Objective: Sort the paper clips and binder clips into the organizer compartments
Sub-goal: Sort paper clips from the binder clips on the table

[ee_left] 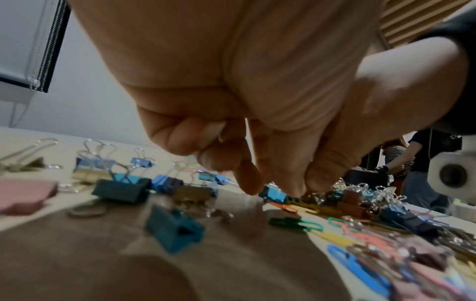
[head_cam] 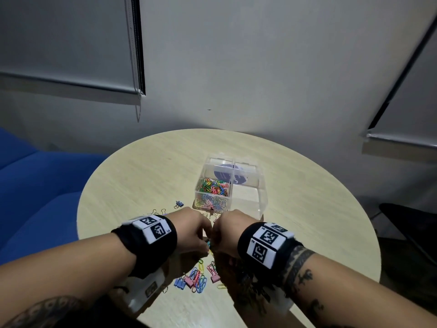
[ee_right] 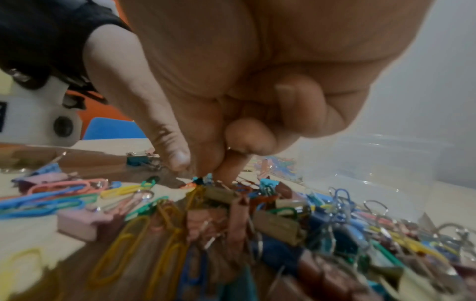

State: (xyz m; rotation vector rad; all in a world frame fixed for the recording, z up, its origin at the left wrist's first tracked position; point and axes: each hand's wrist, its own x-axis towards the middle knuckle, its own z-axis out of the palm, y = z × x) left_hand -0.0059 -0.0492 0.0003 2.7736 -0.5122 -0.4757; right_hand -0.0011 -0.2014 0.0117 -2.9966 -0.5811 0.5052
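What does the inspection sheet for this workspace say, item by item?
Surface: round pale wood table.
Job's things: clear organizer, paper clips in its left compartment, right one looks empty; loose binder clips and paper clips nearby.
Clutter: nothing seen.
Grippers: left hand and right hand reach into the pile, fingertips together; grip unclear.
Cables: nothing seen.
Surroundings: roller blinds, blue seat, grey wall.

A round, pale wood-grain desk [head_cam: 307, 209] stands by a plain grey wall [head_cam: 260, 67]. A grey roller blind [head_cam: 63, 39] with a beaded chain [head_cam: 136, 43] hangs at upper left, and a second blind [head_cam: 411, 114] at right. A blue sofa [head_cam: 35, 185] sits left of the desk, and a dark chair [head_cam: 411, 223] to its right.
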